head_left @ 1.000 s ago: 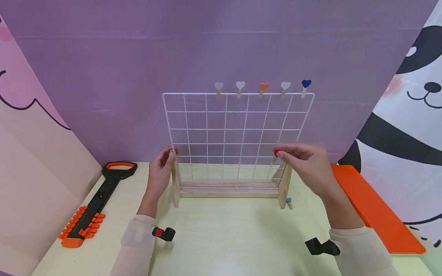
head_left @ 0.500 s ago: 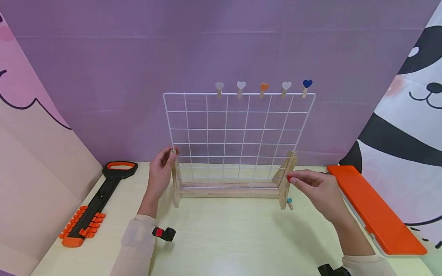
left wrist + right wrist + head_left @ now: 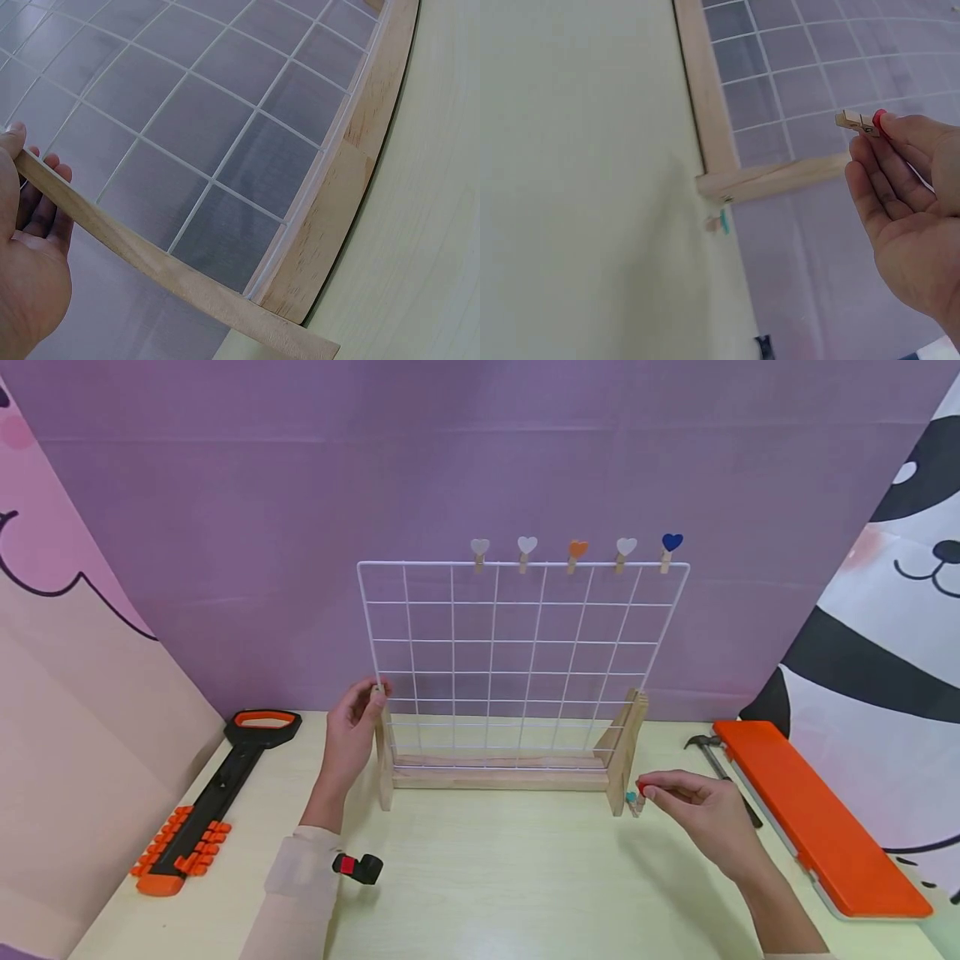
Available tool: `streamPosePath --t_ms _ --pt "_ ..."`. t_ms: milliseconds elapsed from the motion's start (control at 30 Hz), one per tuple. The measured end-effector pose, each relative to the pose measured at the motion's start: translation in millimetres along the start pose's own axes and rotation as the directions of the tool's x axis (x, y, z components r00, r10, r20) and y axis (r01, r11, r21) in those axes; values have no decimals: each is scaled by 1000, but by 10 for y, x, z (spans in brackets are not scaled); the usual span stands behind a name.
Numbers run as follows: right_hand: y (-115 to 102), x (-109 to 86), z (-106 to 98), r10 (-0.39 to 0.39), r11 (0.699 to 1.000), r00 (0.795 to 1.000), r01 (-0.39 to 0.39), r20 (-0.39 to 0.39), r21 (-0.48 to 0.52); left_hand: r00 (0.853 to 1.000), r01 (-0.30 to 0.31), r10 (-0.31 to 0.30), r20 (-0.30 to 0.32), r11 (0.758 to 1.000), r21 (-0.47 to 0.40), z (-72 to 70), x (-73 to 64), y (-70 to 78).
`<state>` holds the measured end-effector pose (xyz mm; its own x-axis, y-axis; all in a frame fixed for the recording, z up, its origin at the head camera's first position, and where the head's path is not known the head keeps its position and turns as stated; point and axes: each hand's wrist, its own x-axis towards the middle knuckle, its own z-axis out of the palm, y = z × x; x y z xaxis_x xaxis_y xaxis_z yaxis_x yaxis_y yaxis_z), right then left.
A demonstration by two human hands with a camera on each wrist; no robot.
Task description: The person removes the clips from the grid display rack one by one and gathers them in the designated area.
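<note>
A white wire grid (image 3: 513, 643) stands upright in a wooden base (image 3: 498, 778). Several clothespins with heart tops, white, orange (image 3: 577, 550) and blue (image 3: 672, 542), are clipped along its top wire. My left hand (image 3: 351, 718) grips the top of the left wooden upright (image 3: 150, 251), thumb in front and fingers behind. Between thumb and index finger, my right hand (image 3: 705, 818) pinches a small wooden clothespin (image 3: 859, 121) with a red top, low beside the right upright (image 3: 628, 752). A clothespin with a teal heart (image 3: 632, 798) lies on the table by that upright's foot, partly overlapped by the held one.
On the left of the table lies a black and orange tool (image 3: 217, 802) with orange clips along its sides. At the right are a hammer (image 3: 708, 750) and a long orange case (image 3: 817, 818). A purple backdrop (image 3: 225, 527) rises behind the grid.
My right hand has moved down and to the right from in front of the grid, carrying the red-topped clothespin. The hammer has come into sight behind it. My left hand stays on the upright.
</note>
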<state>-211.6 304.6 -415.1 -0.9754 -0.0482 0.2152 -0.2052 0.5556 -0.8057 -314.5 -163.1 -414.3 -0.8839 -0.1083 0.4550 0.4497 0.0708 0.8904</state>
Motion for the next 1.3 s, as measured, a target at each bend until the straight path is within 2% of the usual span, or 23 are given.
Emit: streamPosePath --t_ms 133,300,500,733,900,1000,1300 --pt "130 -40 14 41 999 999 -41 1 -12 1000 -1 1 1 1000 0 7 2 -8" --pt "265 -69 34 50 998 999 -49 12 -32 1000 -2 2 1 1000 -15 19 -2 -6" --pt "425 -81 39 35 999 993 -35 111 -5 1000 15 -15 7 1000 5 16 2 2" --pt "610 -45 56 78 997 975 -77 209 -10 1000 6 -6 13 1000 -1 11 19 26" --pt "670 -46 99 74 997 973 -74 220 -10 1000 10 -11 13 1000 7 -2 19 -6" --pt "690 -40 126 43 999 975 -38 217 -26 1000 10 -10 14 1000 12 -12 12 -17" --pt "763 -43 171 11 999 981 -4 193 -35 1000 3 -4 19 1000 12 -17 3 -22"
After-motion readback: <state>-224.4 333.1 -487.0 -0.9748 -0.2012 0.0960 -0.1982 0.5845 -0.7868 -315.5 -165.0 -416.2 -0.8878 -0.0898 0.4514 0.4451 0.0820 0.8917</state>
